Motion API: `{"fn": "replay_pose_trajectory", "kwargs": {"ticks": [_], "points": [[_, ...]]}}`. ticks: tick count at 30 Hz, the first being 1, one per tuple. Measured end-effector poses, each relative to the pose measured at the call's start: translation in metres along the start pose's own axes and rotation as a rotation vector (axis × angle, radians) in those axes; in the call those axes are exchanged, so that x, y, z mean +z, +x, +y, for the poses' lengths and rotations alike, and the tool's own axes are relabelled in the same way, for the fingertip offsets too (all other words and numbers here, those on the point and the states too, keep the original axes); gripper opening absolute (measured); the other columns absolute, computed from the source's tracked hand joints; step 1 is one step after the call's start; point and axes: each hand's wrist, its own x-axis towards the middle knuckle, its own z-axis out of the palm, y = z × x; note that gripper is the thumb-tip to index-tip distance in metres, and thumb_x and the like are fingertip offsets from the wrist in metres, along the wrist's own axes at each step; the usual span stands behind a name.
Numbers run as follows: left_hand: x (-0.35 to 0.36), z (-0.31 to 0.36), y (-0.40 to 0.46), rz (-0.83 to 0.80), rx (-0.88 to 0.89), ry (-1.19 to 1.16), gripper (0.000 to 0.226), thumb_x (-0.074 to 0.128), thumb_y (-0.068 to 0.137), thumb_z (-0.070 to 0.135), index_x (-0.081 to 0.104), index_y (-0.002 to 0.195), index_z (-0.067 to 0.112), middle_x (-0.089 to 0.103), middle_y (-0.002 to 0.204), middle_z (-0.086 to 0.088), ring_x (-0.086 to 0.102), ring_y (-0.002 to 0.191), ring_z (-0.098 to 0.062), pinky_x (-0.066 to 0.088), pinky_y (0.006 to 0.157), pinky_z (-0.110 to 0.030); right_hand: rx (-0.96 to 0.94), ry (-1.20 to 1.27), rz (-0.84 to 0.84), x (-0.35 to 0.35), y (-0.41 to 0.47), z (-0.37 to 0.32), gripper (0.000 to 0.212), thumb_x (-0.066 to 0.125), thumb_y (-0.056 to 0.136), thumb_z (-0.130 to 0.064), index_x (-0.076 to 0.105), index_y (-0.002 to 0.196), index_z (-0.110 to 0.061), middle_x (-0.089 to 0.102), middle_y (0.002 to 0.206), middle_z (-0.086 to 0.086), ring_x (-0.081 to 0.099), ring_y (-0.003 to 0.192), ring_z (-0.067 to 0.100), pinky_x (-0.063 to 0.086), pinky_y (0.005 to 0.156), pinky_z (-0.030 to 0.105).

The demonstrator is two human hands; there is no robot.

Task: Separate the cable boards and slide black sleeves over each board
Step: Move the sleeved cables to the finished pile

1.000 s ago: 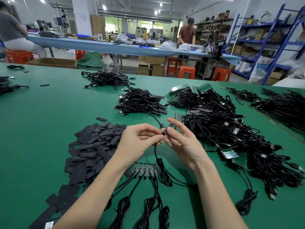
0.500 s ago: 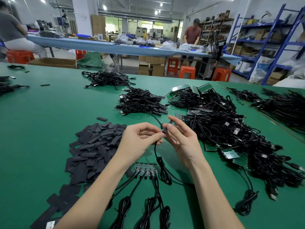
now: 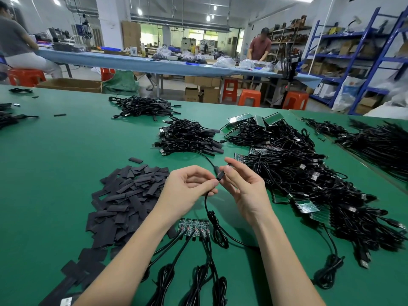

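- Head view, only one available. Both hands meet over the green desk [image 3: 55, 173], just above the middle.
- Left hand [image 3: 187, 188]: fingers curled, thumb and forefinger pinching a black cable [image 3: 206, 204] right below its sleeved end.
- Right hand [image 3: 245, 188]: fingertips pinching the black sleeve [image 3: 220, 175] at the cable end; remaining fingers loosely spread. The board inside the sleeve is hidden, can't tell how far it's seated.
- Cable hangs from the pinch to a coil on the desk, then runs under the right forearm and is lost there.
- Strip of joined boards [image 3: 193, 227] lies flat near the left wrist, its cables trailing toward the bottom edge, cut off by the frame.
- Loose sleeve pile [image 3: 125, 195] to the left, partly covered by the left forearm; lower pieces run out of frame.
- Finished cable bundle [image 3: 187, 138] beyond the hands; big tangle of unsleeved cables and boards [image 3: 309, 180] on the right, individual boards mostly buried.
- Far edge: second bundle [image 3: 143, 106], detail too small to read.
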Motion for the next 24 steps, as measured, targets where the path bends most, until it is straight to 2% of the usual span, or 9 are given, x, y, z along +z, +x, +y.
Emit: {"fn": "replay_pose_trajectory", "kwargs": {"ticks": [4,6,9,11,15,18,21,24], "points": [[0.000,-0.003,0.001,-0.015,-0.008,0.007,0.007,0.077,0.085,0.002,0.073,0.088,0.007,0.076,0.080,-0.013,0.076,0.075,-0.023,0.059,0.072,-0.023,0.003,0.001,0.019,-0.001,0.000,-0.001,0.036,0.086,0.059,-0.027,0.082,0.095,-0.022,0.073,0.101,0.015,0.070,0.087,0.018,0.057,0.076,0.023],[0.000,-0.004,0.002,-0.039,-0.043,0.050,0.007,0.077,0.087,0.006,0.073,0.092,0.007,0.077,0.082,-0.012,0.075,0.075,-0.019,0.058,0.074,-0.023,0.004,0.026,0.046,-0.002,0.000,-0.001,0.031,0.084,0.066,-0.022,0.081,0.096,-0.020,0.074,0.096,0.010,0.070,0.085,0.015,0.057,0.075,0.022],[-0.001,-0.009,0.001,-0.146,-0.166,0.225,0.009,0.077,0.090,0.022,0.075,0.096,0.016,0.078,0.089,-0.004,0.074,0.085,-0.016,0.059,0.083,-0.026,0.001,0.049,0.103,-0.005,0.003,-0.001,0.029,0.075,0.082,-0.009,0.074,0.111,-0.016,0.076,0.090,0.006,0.071,0.083,0.012,0.057,0.074,0.022],[-0.001,-0.012,-0.001,-0.243,-0.257,0.251,0.007,0.073,0.093,0.024,0.076,0.095,0.018,0.078,0.094,-0.002,0.074,0.088,-0.015,0.059,0.083,-0.025,-0.006,0.054,0.135,-0.007,0.004,0.000,0.029,0.071,0.088,-0.005,0.070,0.116,-0.013,0.076,0.088,0.006,0.071,0.081,0.011,0.058,0.075,0.022],[0.003,-0.015,-0.003,-0.294,-0.365,0.207,0.009,0.069,0.095,0.024,0.076,0.094,0.020,0.078,0.103,-0.002,0.075,0.094,-0.020,0.059,0.090,-0.031,-0.039,0.091,0.221,-0.007,0.006,-0.001,0.022,0.069,0.091,-0.003,0.070,0.111,-0.011,0.074,0.088,0.006,0.069,0.079,0.011,0.057,0.075,0.021],[0.005,-0.013,-0.002,-0.256,-0.374,0.126,0.010,0.068,0.097,0.023,0.074,0.091,0.018,0.078,0.100,-0.005,0.075,0.093,-0.020,0.060,0.085,-0.030,-0.071,0.141,0.285,-0.009,0.008,-0.002,0.018,0.068,0.092,-0.002,0.069,0.108,-0.011,0.073,0.086,0.005,0.067,0.079,0.011,0.057,0.072,0.020],[0.010,-0.008,-0.002,-0.196,-0.378,0.027,0.014,0.062,0.101,0.024,0.068,0.091,0.015,0.076,0.097,-0.007,0.077,0.090,-0.028,0.062,0.078,-0.037,-0.083,0.150,0.344,-0.014,0.010,-0.003,0.014,0.067,0.094,-0.006,0.067,0.108,-0.010,0.073,0.084,0.005,0.068,0.074,0.011,0.057,0.071,0.020],[0.014,0.001,0.005,-0.089,-0.290,0.049,0.016,0.055,0.104,0.024,0.069,0.098,0.017,0.071,0.097,-0.007,0.076,0.076,-0.026,0.059,0.063,-0.027,-0.038,0.113,0.400,-0.018,0.013,-0.002,0.011,0.063,0.099,-0.018,0.069,0.104,-0.010,0.074,0.084,0.003,0.067,0.069,0.013,0.057,0.064,0.021]]}}
